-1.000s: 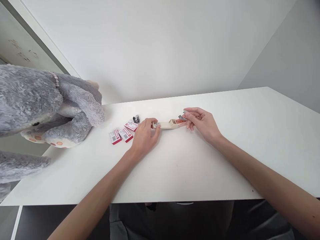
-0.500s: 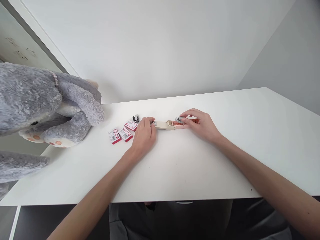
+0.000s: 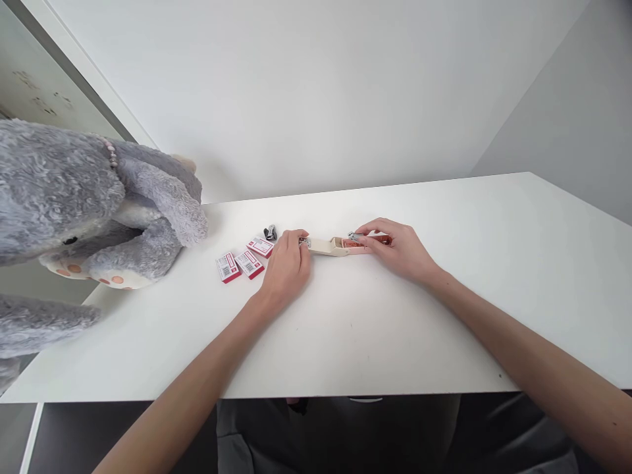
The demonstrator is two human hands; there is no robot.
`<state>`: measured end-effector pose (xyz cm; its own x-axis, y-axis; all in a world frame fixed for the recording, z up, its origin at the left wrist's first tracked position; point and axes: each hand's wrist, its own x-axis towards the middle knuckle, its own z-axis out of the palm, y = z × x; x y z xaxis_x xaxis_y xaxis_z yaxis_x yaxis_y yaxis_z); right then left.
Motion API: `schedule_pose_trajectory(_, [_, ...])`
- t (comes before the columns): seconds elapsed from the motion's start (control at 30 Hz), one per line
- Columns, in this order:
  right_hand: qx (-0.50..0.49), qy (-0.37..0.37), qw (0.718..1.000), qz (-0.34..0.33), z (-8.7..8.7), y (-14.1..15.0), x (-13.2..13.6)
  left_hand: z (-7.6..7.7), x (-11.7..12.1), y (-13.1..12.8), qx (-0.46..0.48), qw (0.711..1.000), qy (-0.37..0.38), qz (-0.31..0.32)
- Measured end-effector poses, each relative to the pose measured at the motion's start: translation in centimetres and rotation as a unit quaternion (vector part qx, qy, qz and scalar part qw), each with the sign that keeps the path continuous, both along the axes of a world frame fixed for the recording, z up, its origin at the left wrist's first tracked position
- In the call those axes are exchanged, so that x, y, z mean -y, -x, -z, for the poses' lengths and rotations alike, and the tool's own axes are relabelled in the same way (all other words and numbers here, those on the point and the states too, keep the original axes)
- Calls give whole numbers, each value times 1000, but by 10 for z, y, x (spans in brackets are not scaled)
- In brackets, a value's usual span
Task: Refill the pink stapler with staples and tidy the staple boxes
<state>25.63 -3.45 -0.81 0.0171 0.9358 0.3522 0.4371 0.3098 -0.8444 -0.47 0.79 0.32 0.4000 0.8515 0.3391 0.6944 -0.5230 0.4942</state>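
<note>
A beige stapler (image 3: 330, 246) lies opened flat on the white table (image 3: 345, 316), its reddish inner tray showing at its right end. My left hand (image 3: 285, 266) curls over the stapler's left end and holds it down. My right hand (image 3: 397, 247) rests on the right end, thumb and fingers pinched around the small metal part there. Three small red-and-white staple boxes (image 3: 244, 261) lie just left of my left hand. A small black-and-silver clip-like piece (image 3: 269, 232) sits behind them.
A large grey plush toy (image 3: 83, 210) sits on the table's left end, its foot close to the staple boxes. The table meets a white wall at the back. Its front edge runs under my forearms.
My right hand has lowered onto the stapler's right end, bringing the metal part down toward the tray. The left hand shifted slightly along the left end.
</note>
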Motion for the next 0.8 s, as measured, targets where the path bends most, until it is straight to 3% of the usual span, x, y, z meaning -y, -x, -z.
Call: schedule_pose_trajectory(0.8, [22, -6, 999, 33, 3, 2, -1, 1, -2, 0, -3, 1000, 11, 2])
